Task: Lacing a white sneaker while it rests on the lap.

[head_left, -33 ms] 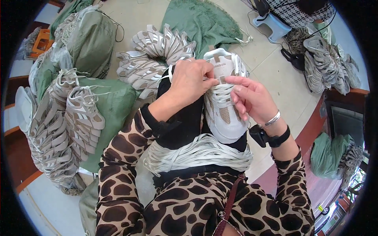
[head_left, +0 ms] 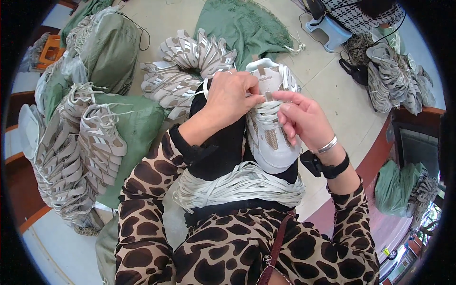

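Observation:
A white and beige sneaker upper (head_left: 273,152) lies over my dark-clad legs, toe toward me. White lace (head_left: 267,115) crosses its front in several rows. My left hand (head_left: 232,95) is closed in a pinch at the tongue (head_left: 267,81), on the shoelace as far as I can see; a white strand shows by its wrist side. My right hand (head_left: 306,118) is at the other side of the tongue, index finger stretched toward it, thumb apart and the other fingers loosely curled. Nothing shows between its fingers. A bundle of white shoelaces (head_left: 237,187) lies across my lap.
Strung sneaker uppers form a ring (head_left: 183,52) on the floor ahead. More uppers (head_left: 99,147) are piled at left by green sacks (head_left: 111,52). A green cloth sack (head_left: 242,28) lies beyond the shoe. Farther right are a blue stool (head_left: 330,31) and another bunch of uppers (head_left: 392,71).
My right hand has shifted very slightly, its wrist a little to the left. The left hand and the sneaker upper look the same.

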Motion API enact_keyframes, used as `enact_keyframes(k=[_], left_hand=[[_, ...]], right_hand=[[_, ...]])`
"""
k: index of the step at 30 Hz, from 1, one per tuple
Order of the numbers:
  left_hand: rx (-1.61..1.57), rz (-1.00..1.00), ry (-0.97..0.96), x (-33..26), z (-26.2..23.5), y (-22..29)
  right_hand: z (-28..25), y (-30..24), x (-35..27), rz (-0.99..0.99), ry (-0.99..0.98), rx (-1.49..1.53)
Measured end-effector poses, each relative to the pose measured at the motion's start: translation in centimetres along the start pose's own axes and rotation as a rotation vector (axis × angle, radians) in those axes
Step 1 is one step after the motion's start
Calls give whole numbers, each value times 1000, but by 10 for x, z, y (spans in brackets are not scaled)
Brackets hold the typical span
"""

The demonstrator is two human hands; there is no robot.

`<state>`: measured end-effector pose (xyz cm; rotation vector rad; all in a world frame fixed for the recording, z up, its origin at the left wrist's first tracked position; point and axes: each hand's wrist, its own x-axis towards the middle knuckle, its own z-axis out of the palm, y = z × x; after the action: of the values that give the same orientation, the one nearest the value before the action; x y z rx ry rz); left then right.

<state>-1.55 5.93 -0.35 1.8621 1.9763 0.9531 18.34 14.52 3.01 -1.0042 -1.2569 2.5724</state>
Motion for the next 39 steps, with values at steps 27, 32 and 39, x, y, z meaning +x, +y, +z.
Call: enact_keyframes(k=[27,32,39], left_hand=[[47,-101,110,-16,2,4],[108,-50,45,-7,3,5],[-170,-29,43,-9,8,-4]], right_hand=[[23,-8,-10,1,75,-344],[3,-5,2,29,-11,86],[-11,7,3,-26,-59,314]])
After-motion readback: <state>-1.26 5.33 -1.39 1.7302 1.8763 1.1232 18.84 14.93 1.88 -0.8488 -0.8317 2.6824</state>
